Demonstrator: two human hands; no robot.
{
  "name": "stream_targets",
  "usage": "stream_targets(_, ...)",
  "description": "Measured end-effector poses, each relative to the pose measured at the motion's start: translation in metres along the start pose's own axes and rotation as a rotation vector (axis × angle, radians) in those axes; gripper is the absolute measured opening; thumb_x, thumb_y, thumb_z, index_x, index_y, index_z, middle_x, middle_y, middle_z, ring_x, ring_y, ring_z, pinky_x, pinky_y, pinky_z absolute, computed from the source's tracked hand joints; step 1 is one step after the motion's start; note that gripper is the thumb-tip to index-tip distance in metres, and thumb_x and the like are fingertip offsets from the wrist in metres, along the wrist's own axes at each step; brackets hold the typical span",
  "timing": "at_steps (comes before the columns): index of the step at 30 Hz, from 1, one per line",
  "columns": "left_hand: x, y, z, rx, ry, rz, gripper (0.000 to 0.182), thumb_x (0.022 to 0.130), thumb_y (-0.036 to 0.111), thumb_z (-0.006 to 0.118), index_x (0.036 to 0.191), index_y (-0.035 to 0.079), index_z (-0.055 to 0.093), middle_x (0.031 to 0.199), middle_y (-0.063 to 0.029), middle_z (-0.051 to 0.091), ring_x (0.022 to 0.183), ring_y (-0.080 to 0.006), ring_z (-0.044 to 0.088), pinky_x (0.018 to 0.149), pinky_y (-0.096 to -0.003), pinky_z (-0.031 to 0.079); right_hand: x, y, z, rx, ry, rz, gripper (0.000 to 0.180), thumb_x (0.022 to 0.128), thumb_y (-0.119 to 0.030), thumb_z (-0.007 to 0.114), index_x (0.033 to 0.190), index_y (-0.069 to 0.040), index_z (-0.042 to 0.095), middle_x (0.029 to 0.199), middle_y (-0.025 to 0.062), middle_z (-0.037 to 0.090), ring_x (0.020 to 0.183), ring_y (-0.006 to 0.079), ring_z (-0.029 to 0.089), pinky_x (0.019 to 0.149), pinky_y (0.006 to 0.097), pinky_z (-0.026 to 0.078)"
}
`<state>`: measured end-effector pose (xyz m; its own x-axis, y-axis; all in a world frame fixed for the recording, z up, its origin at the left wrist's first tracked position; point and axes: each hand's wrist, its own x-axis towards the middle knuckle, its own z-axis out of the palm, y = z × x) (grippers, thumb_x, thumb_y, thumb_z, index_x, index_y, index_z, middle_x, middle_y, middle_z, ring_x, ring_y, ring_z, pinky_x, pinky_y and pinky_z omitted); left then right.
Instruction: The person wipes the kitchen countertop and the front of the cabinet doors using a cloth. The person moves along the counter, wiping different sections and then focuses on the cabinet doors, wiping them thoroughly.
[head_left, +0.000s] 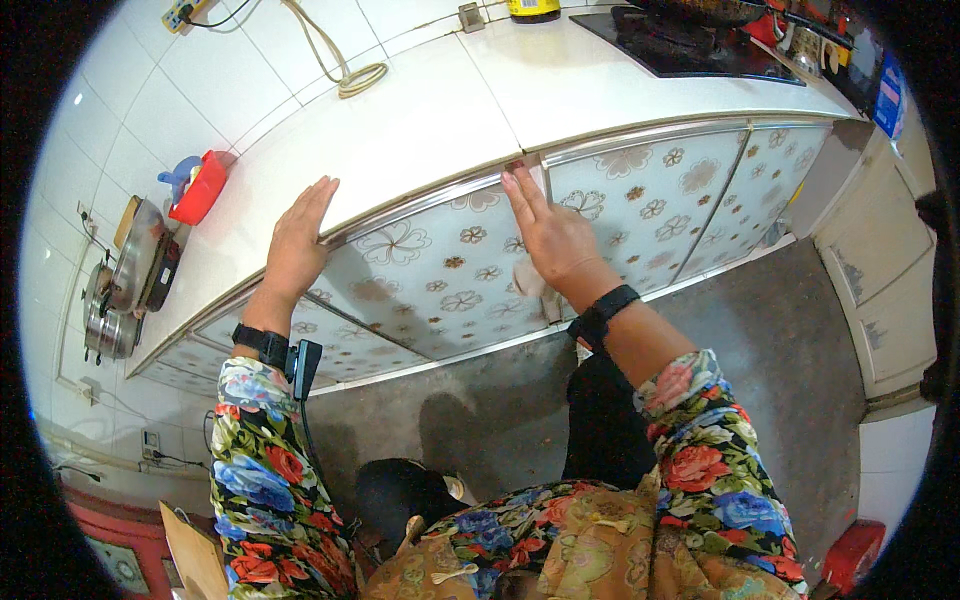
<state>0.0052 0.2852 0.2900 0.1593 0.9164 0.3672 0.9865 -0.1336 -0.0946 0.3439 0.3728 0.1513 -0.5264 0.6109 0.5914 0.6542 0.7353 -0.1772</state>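
Note:
My left hand (298, 238) rests at the front edge of the white tiled countertop (420, 112), fingers pointing forward over it, holding nothing. With its fingertips at the metal top rail of the cabinet front, just under the counter's edge, my right hand (553, 236) is over a narrow gap between two flower-patterned cabinet doors (461, 277). Whether its fingers grip the door's edge cannot be told. A pale thing, perhaps cloth, shows partly behind the right hand. Both wrists wear black straps.
A black cooktop (675, 52) with a wok (705, 11) stands at the back right. A coiled cable (362, 80) lies by the wall. At the left are a red plastic basket (201, 189) and stacked metal pots (112, 322). A pale door (881, 300) stands at the right.

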Motion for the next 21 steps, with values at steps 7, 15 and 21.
stream_targets(7,0.001,0.002,-0.001,-0.003,0.02,0.005,0.083,0.07,-0.022,0.052,0.145,0.012,0.046,0.15,-0.0116,0.047,0.14,-0.028,0.043,0.116,-0.041,0.036,-0.036,0.007,0.03,-0.016,-0.008,0.067,0.06,0.084,0.003,0.053,0.142,0.0,0.042,0.153,0.024,0.036,0.079,0.0361,0.068,0.068,0.0429,0.057)
stream_targets(15,-0.001,0.007,-0.002,0.032,0.026,-0.036,0.085,0.067,-0.021,0.058,0.144,0.013,0.047,0.147,-0.015,0.049,0.136,-0.0318,0.046,0.115,-0.0401,0.037,0.008,0.01,-0.011,0.987,0.437,0.812,0.039,0.084,-0.004,0.068,0.119,0.0,0.054,0.104,0.0079,0.059,0.096,0.0179,0.059,0.082,0.0315,0.05)
stream_targets(21,0.0,0.001,-0.001,-0.019,0.051,-0.007,0.088,0.064,-0.022,0.057,0.144,0.014,0.047,0.147,-0.0133,0.049,0.138,-0.0299,0.045,0.114,-0.0407,0.037,0.027,-0.012,-0.003,0.224,0.689,0.164,0.056,0.081,0.002,0.064,0.135,0.002,0.048,0.131,0.0227,0.048,0.117,0.0352,0.05,0.103,0.0412,0.042)
